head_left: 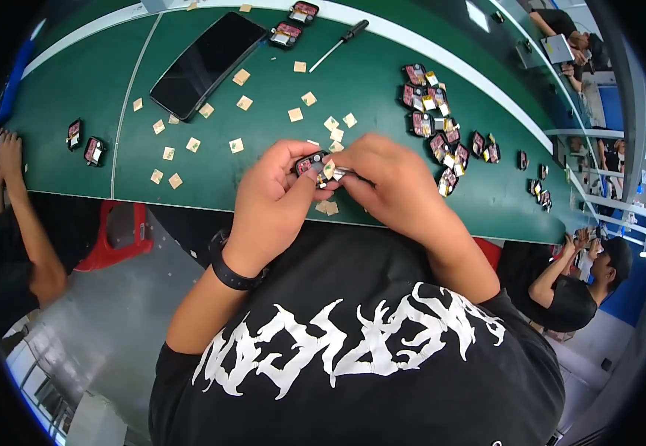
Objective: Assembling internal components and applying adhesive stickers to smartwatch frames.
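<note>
Close to the table's near edge, my left hand (272, 201) grips a small black electronic device (306, 163) with its case open and a red circuit board showing. My right hand (391, 178) is closed in a pinch at the device's right side, on a slim silvery piece (341, 172) whose kind I cannot make out. A beige square sticker (329, 170) shows between the fingertips, over the device. Fingers cover much of the device. Several more square stickers (336, 134) lie just beyond my hands, and a couple more (327, 207) lie below them.
A black smartphone-like slab (208, 65) and a screwdriver (340, 44) lie on the green table (211, 175). Open devices cluster at right (423, 98), with a pair (286, 34) at the far side and another pair (95, 151) at left. People sit on both sides.
</note>
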Action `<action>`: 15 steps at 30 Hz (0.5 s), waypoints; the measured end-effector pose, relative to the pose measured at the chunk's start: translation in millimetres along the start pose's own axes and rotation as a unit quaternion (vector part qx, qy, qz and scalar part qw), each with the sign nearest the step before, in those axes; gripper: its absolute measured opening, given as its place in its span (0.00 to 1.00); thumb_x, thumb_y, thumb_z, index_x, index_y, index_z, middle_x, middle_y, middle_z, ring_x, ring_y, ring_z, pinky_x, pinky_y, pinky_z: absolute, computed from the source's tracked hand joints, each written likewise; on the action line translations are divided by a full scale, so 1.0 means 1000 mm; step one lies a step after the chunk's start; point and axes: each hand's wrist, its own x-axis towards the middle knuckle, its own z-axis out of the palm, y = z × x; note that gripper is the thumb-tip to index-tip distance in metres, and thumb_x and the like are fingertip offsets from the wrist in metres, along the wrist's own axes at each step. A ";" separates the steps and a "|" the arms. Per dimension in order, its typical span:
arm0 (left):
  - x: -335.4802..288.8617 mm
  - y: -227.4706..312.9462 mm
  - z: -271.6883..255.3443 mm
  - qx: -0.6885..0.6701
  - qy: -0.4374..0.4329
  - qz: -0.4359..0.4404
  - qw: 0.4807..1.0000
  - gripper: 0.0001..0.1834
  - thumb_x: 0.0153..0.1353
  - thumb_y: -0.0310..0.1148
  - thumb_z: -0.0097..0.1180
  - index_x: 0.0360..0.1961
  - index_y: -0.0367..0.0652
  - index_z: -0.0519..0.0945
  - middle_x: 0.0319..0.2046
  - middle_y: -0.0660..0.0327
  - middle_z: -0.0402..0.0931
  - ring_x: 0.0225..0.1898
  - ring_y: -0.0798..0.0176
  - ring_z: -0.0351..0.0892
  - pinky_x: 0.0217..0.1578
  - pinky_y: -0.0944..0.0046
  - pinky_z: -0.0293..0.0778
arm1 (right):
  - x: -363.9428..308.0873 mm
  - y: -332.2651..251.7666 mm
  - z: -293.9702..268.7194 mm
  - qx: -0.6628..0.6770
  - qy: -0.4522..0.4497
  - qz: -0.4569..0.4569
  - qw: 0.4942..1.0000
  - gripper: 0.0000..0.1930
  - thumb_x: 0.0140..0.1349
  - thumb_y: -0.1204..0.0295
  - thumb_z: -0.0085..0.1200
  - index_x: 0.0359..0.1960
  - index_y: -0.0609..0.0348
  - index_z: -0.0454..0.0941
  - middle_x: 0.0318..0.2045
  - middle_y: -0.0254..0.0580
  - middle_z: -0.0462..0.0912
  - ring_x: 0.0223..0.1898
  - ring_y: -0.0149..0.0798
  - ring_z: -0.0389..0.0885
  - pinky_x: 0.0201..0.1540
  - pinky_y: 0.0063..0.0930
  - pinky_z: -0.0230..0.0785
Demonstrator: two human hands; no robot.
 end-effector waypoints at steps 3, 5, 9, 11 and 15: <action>0.000 -0.003 0.002 -0.008 0.022 0.018 1.000 0.15 0.70 0.18 0.46 0.56 0.30 0.69 0.49 0.53 0.77 0.48 0.62 0.82 0.50 0.63 0.83 | -0.002 -0.007 -0.002 0.022 -0.002 0.004 1.000 0.14 0.56 0.75 0.63 0.46 0.50 0.84 0.36 0.39 0.81 0.35 0.47 0.83 0.34 0.38 0.75; -0.001 -0.004 0.003 -0.010 0.036 0.025 0.999 0.14 0.70 0.18 0.47 0.56 0.30 0.69 0.49 0.54 0.77 0.48 0.64 0.81 0.49 0.63 0.84 | -0.001 -0.011 -0.001 0.055 0.001 0.011 0.998 0.13 0.57 0.74 0.64 0.44 0.52 0.85 0.35 0.40 0.80 0.35 0.47 0.82 0.34 0.37 0.75; -0.002 -0.008 0.001 -0.004 0.039 0.042 0.998 0.12 0.70 0.18 0.48 0.53 0.31 0.69 0.48 0.55 0.76 0.48 0.66 0.80 0.50 0.64 0.84 | 0.000 -0.015 0.003 0.076 0.009 0.003 0.997 0.12 0.58 0.75 0.64 0.45 0.53 0.85 0.34 0.41 0.81 0.34 0.47 0.83 0.33 0.36 0.75; -0.002 -0.011 -0.001 0.008 0.038 0.049 0.998 0.11 0.70 0.18 0.48 0.53 0.31 0.69 0.48 0.54 0.76 0.48 0.66 0.80 0.50 0.64 0.84 | -0.001 -0.019 0.005 0.114 0.021 0.066 0.991 0.08 0.62 0.77 0.62 0.43 0.59 0.83 0.32 0.39 0.84 0.29 0.35 0.83 0.29 0.28 0.73; -0.003 -0.011 -0.007 -0.015 0.011 0.073 0.997 0.11 0.70 0.17 0.47 0.53 0.30 0.68 0.49 0.52 0.76 0.49 0.64 0.81 0.53 0.61 0.83 | 0.001 -0.026 0.010 0.314 0.010 0.239 0.919 0.05 0.66 0.77 0.60 0.41 0.65 0.81 0.31 0.35 0.86 0.26 0.21 0.79 0.26 0.18 0.68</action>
